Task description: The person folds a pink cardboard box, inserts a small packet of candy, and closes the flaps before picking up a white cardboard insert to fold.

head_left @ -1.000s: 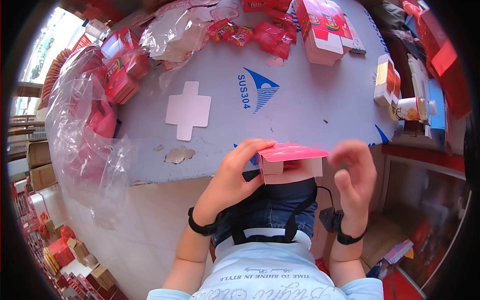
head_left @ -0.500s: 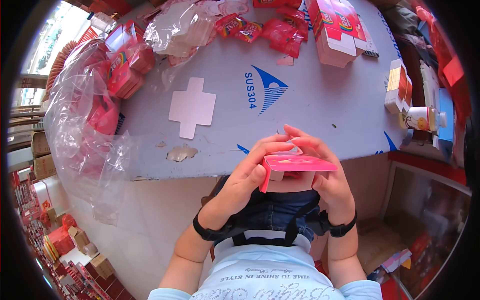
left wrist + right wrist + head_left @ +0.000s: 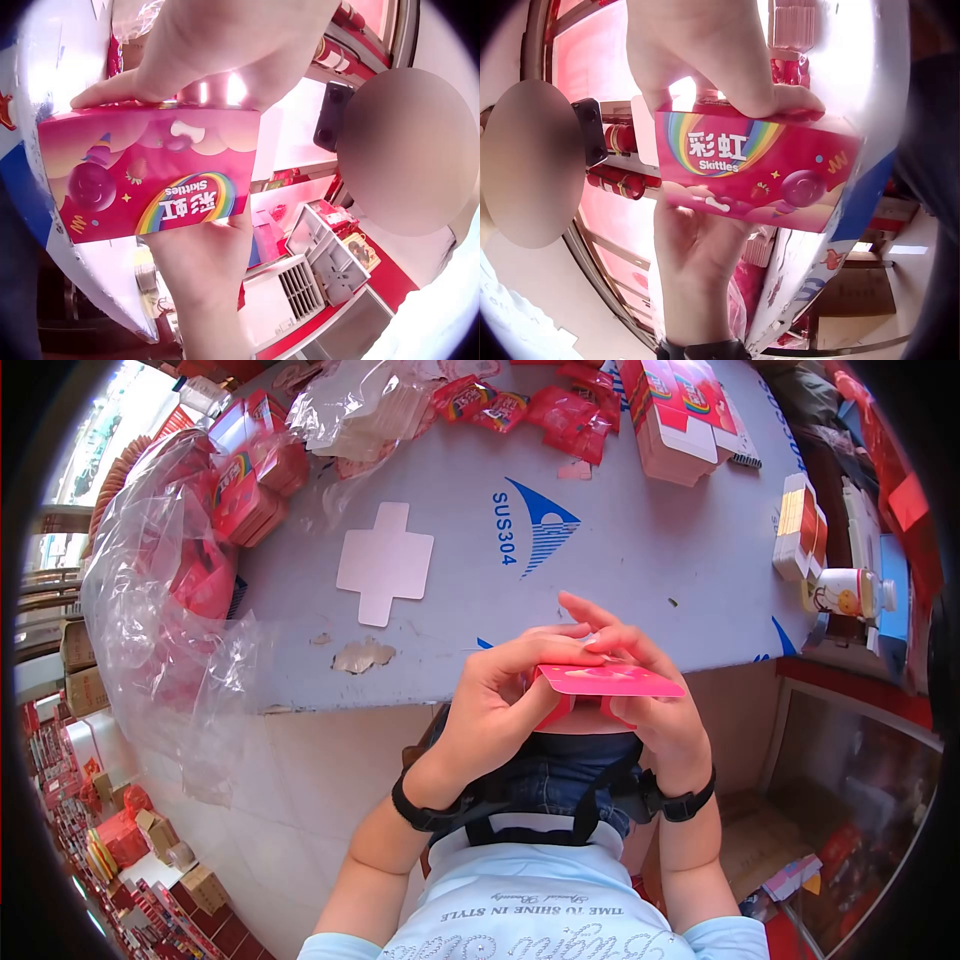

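Observation:
Over my lap at the table's near edge, a pink Skittles box (image 3: 610, 682) is held between both hands. Its pink top flap stands out toward me above the opening in the head view. My left hand (image 3: 505, 685) grips the left end, its thumb bent in under the flap. At the right end my right hand (image 3: 660, 695) holds the box, its thumb also tucked under the flap. Fingers of both hands meet over the far side. The printed face of the box (image 3: 142, 176) fills much of the left wrist view; a printed face with a rainbow (image 3: 757, 169) shows in the right wrist view.
On the grey table (image 3: 450, 630) lies a white cross-shaped card (image 3: 385, 565). Flat pink cartons (image 3: 680, 420) are stacked at the back right, near red candy packets (image 3: 575, 420). Clear plastic bagging (image 3: 170, 620) hangs over the left edge. A bottle (image 3: 845, 592) is at the right.
My right hand has come from beside the box to grip its right end. Both thumbs have moved inward under the top flap, and the side flaps now bend inward.

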Tool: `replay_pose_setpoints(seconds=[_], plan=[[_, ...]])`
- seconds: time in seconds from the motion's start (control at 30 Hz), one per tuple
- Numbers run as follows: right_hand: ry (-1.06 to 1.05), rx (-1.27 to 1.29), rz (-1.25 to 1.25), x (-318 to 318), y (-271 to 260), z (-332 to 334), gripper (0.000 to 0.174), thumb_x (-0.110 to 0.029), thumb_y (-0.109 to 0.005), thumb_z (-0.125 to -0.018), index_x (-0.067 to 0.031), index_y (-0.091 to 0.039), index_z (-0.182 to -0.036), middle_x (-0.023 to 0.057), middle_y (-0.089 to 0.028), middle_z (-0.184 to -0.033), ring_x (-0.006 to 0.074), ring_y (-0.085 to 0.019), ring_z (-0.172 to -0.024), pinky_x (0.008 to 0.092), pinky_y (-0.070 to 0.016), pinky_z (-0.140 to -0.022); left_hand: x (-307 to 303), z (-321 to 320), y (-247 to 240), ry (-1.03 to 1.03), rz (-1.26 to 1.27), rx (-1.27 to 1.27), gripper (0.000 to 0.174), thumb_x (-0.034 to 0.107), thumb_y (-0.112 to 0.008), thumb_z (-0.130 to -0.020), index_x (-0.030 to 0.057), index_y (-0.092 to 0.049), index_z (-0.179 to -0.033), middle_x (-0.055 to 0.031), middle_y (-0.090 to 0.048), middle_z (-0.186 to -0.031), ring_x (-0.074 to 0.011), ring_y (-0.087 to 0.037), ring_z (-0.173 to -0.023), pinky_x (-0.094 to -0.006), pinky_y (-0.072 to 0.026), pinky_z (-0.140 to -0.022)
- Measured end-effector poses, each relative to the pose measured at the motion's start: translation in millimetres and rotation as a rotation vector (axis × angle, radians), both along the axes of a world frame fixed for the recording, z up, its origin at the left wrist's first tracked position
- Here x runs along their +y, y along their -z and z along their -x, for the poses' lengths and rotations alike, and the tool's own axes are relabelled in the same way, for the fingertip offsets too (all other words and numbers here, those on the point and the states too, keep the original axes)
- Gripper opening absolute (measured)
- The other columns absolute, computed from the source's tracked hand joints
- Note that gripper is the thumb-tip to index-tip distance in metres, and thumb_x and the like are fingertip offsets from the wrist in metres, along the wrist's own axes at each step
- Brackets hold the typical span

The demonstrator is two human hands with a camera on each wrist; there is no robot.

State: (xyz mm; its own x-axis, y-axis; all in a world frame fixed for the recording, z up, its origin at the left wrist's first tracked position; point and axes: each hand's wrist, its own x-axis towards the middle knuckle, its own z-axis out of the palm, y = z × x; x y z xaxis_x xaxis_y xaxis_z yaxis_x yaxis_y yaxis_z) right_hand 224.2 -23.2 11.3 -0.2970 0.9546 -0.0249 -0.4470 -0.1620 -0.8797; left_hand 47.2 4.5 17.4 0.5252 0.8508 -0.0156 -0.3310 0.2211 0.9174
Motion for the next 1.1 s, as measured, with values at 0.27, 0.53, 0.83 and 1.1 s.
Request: replay_pose_setpoints(seconds=[0.27, 0.53, 0.83, 1.1], plan=[[0.037, -0.092, 0.025, -2, -4, 1, 0.039, -0.018, -0.061, -0.078, -0.0068, -0.056, -0.114, 0.0175, -0.035, -0.14, 0.0259, -0.04, -0.126, 0.0373, -0.0308, -0.102, 2, 1, -2, -0.01, -0.035, 0.065, 0.018, 0.002, -0.053, -0.088, 0.001, -0.064, -0.102, -0.0082, -0.062, -0.102, -0.0095, -0.055, -0.079, -0.0213, -0.0439, -0.072], [0.032, 0.067, 0.012, -6, 7, 4, 0.043, -0.035, -0.067, -0.081, -0.0107, -0.057, -0.115, 0.0181, -0.034, -0.14, 0.0287, -0.037, -0.128, 0.0383, -0.031, -0.102, 6, 8, 4, 0.078, 0.136, -0.162, 0.022, 0.011, -0.063, -0.085, 0.001, -0.064, -0.104, -0.0109, -0.062, -0.106, -0.0174, -0.055, -0.103, -0.0303, -0.0415, -0.09], [0.178, 0.146, -0.035, -9, 15, 6, 0.014, -0.023, -0.072, -0.075, -0.0132, -0.068, -0.084, 0.0199, -0.032, -0.141, 0.0302, -0.026, -0.133, 0.0406, -0.0281, -0.104, 6, 8, 22, 0.083, 0.038, -0.286, 0.017, 0.011, -0.064, -0.083, 0.0015, -0.066, -0.096, -0.0118, -0.06, -0.106, -0.0272, -0.047, -0.118, -0.0384, -0.037, -0.097], [0.241, 0.118, -0.128, -10, 24, 6, 0.007, -0.022, -0.065, -0.078, -0.0156, -0.068, -0.078, 0.021, -0.03, -0.142, 0.0338, -0.022, -0.135, 0.0555, -0.0043, -0.105, 9, 7, 20, 0.132, 0.007, -0.316, 0.018, 0.017, -0.055, -0.086, 0.0028, -0.064, -0.092, -0.012, -0.055, -0.112, -0.0264, -0.046, -0.117, -0.0388, -0.0353, -0.098]])
